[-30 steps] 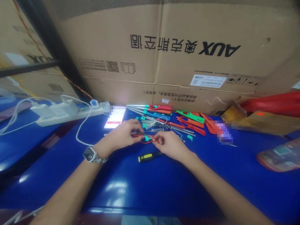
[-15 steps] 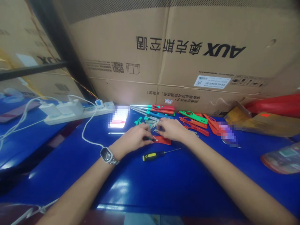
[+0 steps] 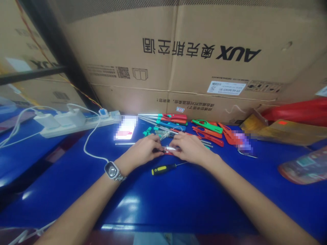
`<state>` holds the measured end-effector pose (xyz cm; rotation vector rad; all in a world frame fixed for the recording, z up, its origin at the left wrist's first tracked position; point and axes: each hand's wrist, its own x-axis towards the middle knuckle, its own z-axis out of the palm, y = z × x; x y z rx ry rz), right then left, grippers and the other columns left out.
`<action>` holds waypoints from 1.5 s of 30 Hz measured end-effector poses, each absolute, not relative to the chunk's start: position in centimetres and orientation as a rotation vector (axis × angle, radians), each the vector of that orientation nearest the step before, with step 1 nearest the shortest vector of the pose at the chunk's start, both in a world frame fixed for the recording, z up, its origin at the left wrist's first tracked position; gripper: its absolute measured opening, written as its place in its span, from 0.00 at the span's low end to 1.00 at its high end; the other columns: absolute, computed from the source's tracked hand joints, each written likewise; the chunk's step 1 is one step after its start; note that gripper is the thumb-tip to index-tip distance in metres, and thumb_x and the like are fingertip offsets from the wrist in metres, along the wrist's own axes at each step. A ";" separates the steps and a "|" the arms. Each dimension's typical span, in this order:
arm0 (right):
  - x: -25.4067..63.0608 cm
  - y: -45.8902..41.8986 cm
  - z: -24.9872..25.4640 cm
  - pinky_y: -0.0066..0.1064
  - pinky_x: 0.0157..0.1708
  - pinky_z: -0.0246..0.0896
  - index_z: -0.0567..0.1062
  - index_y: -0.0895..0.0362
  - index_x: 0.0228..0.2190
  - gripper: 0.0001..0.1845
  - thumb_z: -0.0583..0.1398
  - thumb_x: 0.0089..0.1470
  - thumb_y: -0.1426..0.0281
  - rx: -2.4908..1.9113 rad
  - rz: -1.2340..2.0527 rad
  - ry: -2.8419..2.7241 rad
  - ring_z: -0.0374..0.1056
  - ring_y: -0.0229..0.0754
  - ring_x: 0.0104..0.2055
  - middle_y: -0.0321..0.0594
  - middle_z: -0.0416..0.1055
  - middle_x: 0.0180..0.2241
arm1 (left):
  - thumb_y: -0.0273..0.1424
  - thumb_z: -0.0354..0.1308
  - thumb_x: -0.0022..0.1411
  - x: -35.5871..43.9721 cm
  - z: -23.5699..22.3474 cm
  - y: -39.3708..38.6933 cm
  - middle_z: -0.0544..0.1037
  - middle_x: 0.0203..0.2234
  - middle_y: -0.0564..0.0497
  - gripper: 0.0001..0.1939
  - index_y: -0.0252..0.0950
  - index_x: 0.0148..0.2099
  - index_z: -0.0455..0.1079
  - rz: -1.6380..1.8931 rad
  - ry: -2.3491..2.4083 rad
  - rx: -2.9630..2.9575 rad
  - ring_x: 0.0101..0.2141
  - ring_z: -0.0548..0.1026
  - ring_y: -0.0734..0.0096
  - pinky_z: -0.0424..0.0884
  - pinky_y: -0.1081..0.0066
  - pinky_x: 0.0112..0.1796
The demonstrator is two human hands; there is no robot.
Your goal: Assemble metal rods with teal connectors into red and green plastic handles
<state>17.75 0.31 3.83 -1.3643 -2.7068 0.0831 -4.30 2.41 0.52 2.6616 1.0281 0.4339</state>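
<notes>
Between my hands lies a red lighter casing (image 3: 168,152), mostly covered by fingers. My left hand (image 3: 146,149) is closed, fingertips pinched at its left end beside a small dark part. My right hand (image 3: 192,148) curls over the other end, its fingers closed on a small shiny piece (image 3: 174,148) whose kind I cannot make out. Thin metal rods and wires (image 3: 165,132) lie in a heap just behind the fingers, near small green plastic parts (image 3: 147,131). In front rests a black and yellow screwdriver (image 3: 163,169), its tip partly behind my right hand.
Long-nosed lighters (image 3: 173,116) are stacked at the back; green (image 3: 208,126) and red casings (image 3: 209,132) lie right of them. A lit phone (image 3: 125,128) and power strip (image 3: 68,127) are on the left. A large carton (image 3: 114,51) stands behind the blue table (image 3: 163,200).
My right hand has come down from the rod heap to the red casing, bringing the shiny piece over it. My left hand stays at the casing. The view has shifted slightly.
</notes>
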 end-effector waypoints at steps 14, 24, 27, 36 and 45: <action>19.3 -0.1 1.8 0.28 0.36 0.56 0.81 0.45 0.45 0.13 0.58 0.63 0.64 -1.335 0.267 -2.580 0.69 0.38 0.40 0.38 0.72 0.42 | 0.32 0.63 0.62 -4.1 1.0 2.3 0.73 0.41 0.47 0.06 0.36 0.41 0.76 0.477 1.017 2.628 0.44 0.71 0.61 0.69 0.62 0.46; 19.6 -0.2 0.8 0.29 0.32 0.54 0.79 0.42 0.48 0.14 0.58 0.64 0.62 -1.373 0.227 -2.554 0.70 0.38 0.40 0.35 0.72 0.44 | 0.38 0.66 0.59 -7.1 2.0 3.4 0.75 0.45 0.44 0.19 0.36 0.52 0.76 0.383 1.170 2.514 0.43 0.75 0.60 0.70 0.61 0.47; 19.6 -0.2 0.8 0.29 0.32 0.55 0.79 0.42 0.48 0.14 0.57 0.64 0.62 -1.358 0.208 -2.560 0.70 0.39 0.40 0.36 0.72 0.44 | 0.35 0.62 0.63 -6.8 1.8 3.3 0.75 0.46 0.43 0.19 0.36 0.54 0.74 0.323 1.155 2.533 0.46 0.75 0.59 0.70 0.62 0.49; 19.3 -0.3 0.7 0.30 0.33 0.57 0.79 0.42 0.48 0.14 0.58 0.64 0.63 -1.378 0.177 -2.567 0.71 0.40 0.41 0.36 0.73 0.44 | 0.26 0.57 0.64 -6.4 0.8 3.7 0.75 0.39 0.46 0.09 0.36 0.44 0.77 0.341 1.112 2.557 0.42 0.74 0.61 0.69 0.64 0.44; 19.1 -0.5 0.9 0.29 0.32 0.55 0.79 0.41 0.48 0.14 0.57 0.64 0.63 -1.388 0.132 -2.578 0.71 0.39 0.40 0.36 0.73 0.44 | 0.23 0.58 0.61 -6.3 0.5 3.7 0.74 0.38 0.48 0.07 0.35 0.41 0.75 0.410 1.104 2.525 0.35 0.74 0.67 0.69 0.68 0.38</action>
